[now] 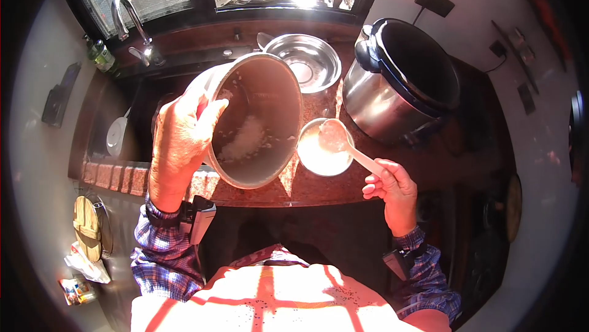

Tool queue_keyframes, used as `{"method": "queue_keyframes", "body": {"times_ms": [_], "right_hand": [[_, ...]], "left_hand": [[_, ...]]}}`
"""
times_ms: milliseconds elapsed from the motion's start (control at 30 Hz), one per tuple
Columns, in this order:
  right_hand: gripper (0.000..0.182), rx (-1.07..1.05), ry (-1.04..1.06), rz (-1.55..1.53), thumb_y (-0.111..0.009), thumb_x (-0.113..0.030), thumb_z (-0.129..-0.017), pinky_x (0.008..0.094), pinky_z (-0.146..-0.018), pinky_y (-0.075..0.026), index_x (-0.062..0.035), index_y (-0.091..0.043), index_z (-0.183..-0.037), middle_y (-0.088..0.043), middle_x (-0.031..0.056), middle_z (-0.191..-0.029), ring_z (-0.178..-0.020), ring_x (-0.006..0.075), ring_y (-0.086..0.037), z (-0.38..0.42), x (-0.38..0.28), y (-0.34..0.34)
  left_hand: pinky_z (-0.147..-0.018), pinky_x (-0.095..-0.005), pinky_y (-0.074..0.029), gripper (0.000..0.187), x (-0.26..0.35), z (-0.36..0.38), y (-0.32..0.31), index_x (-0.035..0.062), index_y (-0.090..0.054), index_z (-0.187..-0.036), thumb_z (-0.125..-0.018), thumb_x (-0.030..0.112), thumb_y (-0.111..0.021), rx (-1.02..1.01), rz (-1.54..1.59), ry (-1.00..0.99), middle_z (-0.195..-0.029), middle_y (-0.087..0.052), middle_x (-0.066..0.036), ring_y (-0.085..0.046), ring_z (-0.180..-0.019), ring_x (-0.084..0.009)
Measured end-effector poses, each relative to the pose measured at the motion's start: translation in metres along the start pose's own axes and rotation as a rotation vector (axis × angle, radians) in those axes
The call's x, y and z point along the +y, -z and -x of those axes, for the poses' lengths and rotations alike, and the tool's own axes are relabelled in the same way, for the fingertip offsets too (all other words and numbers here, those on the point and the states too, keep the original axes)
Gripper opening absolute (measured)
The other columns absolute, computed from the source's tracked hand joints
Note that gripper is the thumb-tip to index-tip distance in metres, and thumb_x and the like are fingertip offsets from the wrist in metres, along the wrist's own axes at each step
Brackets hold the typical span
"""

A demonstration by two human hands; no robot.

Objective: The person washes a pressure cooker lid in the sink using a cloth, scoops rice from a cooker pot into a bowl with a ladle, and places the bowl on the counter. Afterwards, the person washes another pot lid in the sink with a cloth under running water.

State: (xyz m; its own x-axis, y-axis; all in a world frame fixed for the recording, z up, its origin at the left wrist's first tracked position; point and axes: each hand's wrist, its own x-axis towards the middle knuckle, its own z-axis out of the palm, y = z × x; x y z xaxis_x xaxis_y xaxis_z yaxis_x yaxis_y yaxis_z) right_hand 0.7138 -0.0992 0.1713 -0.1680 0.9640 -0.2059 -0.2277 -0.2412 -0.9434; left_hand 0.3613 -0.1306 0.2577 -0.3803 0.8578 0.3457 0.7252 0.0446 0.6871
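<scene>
Left grip [181, 138] pinching pot [261, 111] by rim; right grip [396, 194] clasping spoon [351, 147]; bottle label [104, 60] too small to read.

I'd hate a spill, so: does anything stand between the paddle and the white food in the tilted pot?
No separate object shows between the paddle, held over the bowl by the right hand, and the white food. In this view, only the wall of the pot on the bowl's side lies between them.

A kitchen (faucet [150, 54], speckled counter [123, 177], steel cooker [380, 99])
</scene>
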Motion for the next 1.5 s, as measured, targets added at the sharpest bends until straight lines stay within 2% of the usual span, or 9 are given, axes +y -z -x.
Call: {"method": "queue_keyframes", "body": {"times_ms": [200, 533, 600, 800, 833, 967, 1067, 1333, 1500], "right_hand": [[0.037, -0.160, 0.836, 1.047, -0.054, 0.012, -0.084, 0.0292, -0.064, -0.057, -0.0022, -0.063, -0.117, -0.067, 0.0123, -0.093, -0.072, 0.0191, -0.067, -0.001, -0.004, -0.007], [0.027, -0.192, 0.090, 0.069, -0.049, -0.012, -0.102, 0.0323, -0.073, -0.060, 0.0011, -0.055, -0.126, -0.066, 0.0132, -0.096, -0.079, 0.0186, -0.068, -0.033, 0.008, -0.057], [0.028, -0.323, 0.068, 0.074, -0.050, -0.010, -0.102, 0.0303, -0.072, -0.058, 0.0000, -0.055, -0.127, -0.065, 0.0107, -0.094, -0.078, 0.0169, -0.067, -0.049, 0.025, -0.084], [0.023, -0.483, 0.866, 1.248, -0.052, -0.010, -0.099, 0.0338, -0.070, -0.051, -0.0057, -0.059, -0.121, -0.058, 0.0034, -0.083, -0.078, 0.0145, -0.059, -0.101, 0.062, -0.142], [0.023, -0.489, 0.875, 1.236, -0.052, -0.010, -0.099, 0.0338, -0.070, -0.051, -0.0057, -0.059, -0.121, -0.058, 0.0034, -0.083, -0.078, 0.0145, -0.059, -0.102, 0.068, -0.139], [0.021, -0.568, 0.259, 0.752, -0.046, -0.010, -0.101, 0.0295, -0.060, -0.051, -0.0071, -0.059, -0.118, -0.058, 0.0019, -0.079, -0.068, 0.0110, -0.059, -0.077, 0.074, -0.149], [0.026, -0.593, -0.342, 0.129, -0.045, -0.010, -0.102, 0.0257, -0.054, -0.051, -0.0021, -0.054, -0.125, -0.060, 0.0056, -0.080, -0.061, 0.0113, -0.059, -0.066, 0.074, -0.158], [0.042, -0.519, -0.723, -0.504, -0.053, -0.012, -0.100, 0.0286, -0.067, -0.054, 0.0045, -0.039, -0.136, -0.063, 0.0120, -0.091, -0.075, 0.0164, -0.062, -0.055, 0.092, -0.179], [0.033, -0.516, -0.564, -0.455, -0.052, -0.011, -0.101, 0.0268, -0.067, -0.051, 0.0016, -0.047, -0.131, -0.064, 0.0119, -0.092, -0.076, 0.0148, -0.060, -0.050, 0.065, -0.163]], "left_hand": [[-0.053, -0.0260, -0.035, 0.026, 0.001, 0.001, 0.002, 0.0006, -0.047, -0.074, -0.088, 0.008, -0.068, -0.007, 0.038, -0.001, -0.062, -0.039, 0.001, -0.034, -0.062, -0.0063], [-0.052, -0.0265, -0.036, 0.023, -0.002, 0.000, 0.002, -0.0012, -0.052, -0.075, -0.086, 0.008, -0.070, 0.010, 0.064, -0.026, -0.060, -0.043, 0.000, -0.038, -0.060, -0.0065], [-0.055, -0.0352, -0.044, 0.017, -0.002, 0.000, 0.006, -0.0027, -0.059, -0.085, -0.088, 0.012, -0.068, -0.027, 0.018, -0.024, -0.066, -0.057, -0.016, -0.051, -0.054, -0.0261], [-0.055, -0.0369, -0.043, 0.020, -0.012, -0.003, 0.016, -0.0024, -0.055, -0.082, -0.088, 0.012, -0.067, -0.038, -0.062, -0.053, -0.067, -0.055, -0.019, -0.050, -0.056, -0.0346], [-0.052, -0.0312, -0.037, 0.024, -0.017, -0.002, 0.008, -0.0021, -0.048, -0.078, -0.087, 0.009, -0.068, 0.021, -0.057, -0.135, -0.062, -0.043, -0.011, -0.036, -0.057, -0.0154], [-0.054, -0.0303, -0.040, 0.020, -0.023, -0.005, 0.012, -0.0031, -0.053, -0.083, -0.089, 0.009, -0.068, 0.019, -0.030, -0.155, -0.063, -0.047, -0.011, -0.038, -0.057, -0.0148], [-0.056, -0.0400, -0.044, 0.017, -0.025, -0.005, 0.016, -0.0025, -0.059, -0.086, -0.088, 0.013, -0.068, -0.046, -0.067, -0.046, -0.071, -0.059, -0.021, -0.057, -0.062, -0.0389], [-0.063, -0.0400, -0.049, 0.020, -0.040, -0.003, 0.020, -0.0007, -0.063, -0.091, -0.088, 0.018, -0.067, -0.058, -0.210, -0.127, -0.077, -0.063, -0.018, -0.061, -0.070, -0.0376], [-0.053, -0.0320, -0.040, 0.024, -0.054, -0.004, 0.031, -0.0002, -0.054, -0.077, -0.088, 0.014, -0.071, -0.006, -0.179, -0.123, -0.062, -0.050, -0.009, -0.044, -0.056, -0.0162]]}}
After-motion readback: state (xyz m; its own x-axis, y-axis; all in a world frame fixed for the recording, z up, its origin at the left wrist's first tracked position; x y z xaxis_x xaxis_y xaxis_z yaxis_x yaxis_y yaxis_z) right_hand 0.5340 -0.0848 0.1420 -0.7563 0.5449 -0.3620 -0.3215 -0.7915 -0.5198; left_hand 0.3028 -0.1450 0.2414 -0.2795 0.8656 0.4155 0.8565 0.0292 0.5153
